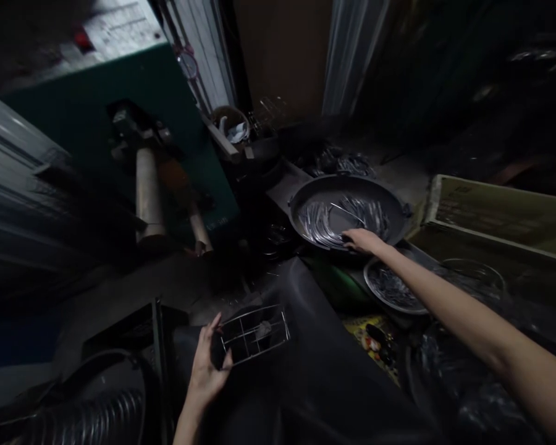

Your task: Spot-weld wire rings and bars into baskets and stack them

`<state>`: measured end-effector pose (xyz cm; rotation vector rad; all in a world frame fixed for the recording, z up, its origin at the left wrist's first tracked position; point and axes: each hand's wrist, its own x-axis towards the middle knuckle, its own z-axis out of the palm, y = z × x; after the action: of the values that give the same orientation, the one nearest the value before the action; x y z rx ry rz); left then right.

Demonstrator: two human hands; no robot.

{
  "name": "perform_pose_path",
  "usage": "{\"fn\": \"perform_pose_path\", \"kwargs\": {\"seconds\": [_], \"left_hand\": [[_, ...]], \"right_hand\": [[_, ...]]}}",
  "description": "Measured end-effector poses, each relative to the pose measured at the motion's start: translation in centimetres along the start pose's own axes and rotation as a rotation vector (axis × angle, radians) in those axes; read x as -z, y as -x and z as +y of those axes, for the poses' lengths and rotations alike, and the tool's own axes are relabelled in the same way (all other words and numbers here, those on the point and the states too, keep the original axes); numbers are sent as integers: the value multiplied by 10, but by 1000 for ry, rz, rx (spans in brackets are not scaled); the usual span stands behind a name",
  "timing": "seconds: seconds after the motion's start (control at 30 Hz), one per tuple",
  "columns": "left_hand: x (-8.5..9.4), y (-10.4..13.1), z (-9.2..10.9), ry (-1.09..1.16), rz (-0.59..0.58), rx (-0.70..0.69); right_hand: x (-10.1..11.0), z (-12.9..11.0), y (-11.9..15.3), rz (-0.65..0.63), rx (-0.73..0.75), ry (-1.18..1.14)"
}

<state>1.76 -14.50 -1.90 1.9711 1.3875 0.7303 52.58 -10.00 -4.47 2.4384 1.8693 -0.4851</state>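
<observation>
My left hand grips one end of a rectangular wire frame, thumb below and fingers above. Thin bars divide the frame into small sections, and it lies over dark cloth at my lap. My right hand reaches to the near side of a wide round pan. Bent metal wires lie bunched in that pan. The right fingers are curled together at a metal wire that stands out above the bunch; the fingertips are partly hidden in shadow.
A green machine with two projecting rods stands at the left. Below my right forearm is a bowl of small metal pieces. A cardboard box is at the right. Coiled metal rings sit in a container at the lower left.
</observation>
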Motion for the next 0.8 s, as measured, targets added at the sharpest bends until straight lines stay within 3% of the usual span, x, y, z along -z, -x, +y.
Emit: {"fn": "perform_pose_path", "kwargs": {"seconds": [0.1, 0.17, 0.27, 0.33, 0.37, 0.43, 0.5, 0.57, 0.63, 0.7, 0.8], "left_hand": [[5, 6, -9, -13, -85, -53], [16, 9, -11, 25, -142, -34], [42, 4, 5, 184, -210, 49], [56, -7, 33, 297, -195, 82], [58, -15, 52, 328, -175, 78], [49, -30, 96, 385, -179, -17], [28, -42, 136, 436, -222, -133], [2, -46, 163, 525, -346, -197], [-16, -40, 170, 689, -402, -139], [-22, -29, 163, 830, -334, -53], [-10, -18, 138, 894, -182, 35]], "right_hand": [[-14, 6, 0, 20, 3, -3], [-11, 1, 6, 100, -21, -53], [17, -22, 22, 358, -152, -305], [49, -54, 37, 483, -221, -634], [66, -76, 45, 478, -207, -866], [102, -127, 65, 372, -92, -1111], [134, -181, 87, 185, 67, -1469], [158, -231, 104, 91, 143, -1638], [170, -268, 114, 72, 168, -1680], [167, -292, 118, 42, 176, -1691], [131, -310, 126, -70, 225, -1634]]}}
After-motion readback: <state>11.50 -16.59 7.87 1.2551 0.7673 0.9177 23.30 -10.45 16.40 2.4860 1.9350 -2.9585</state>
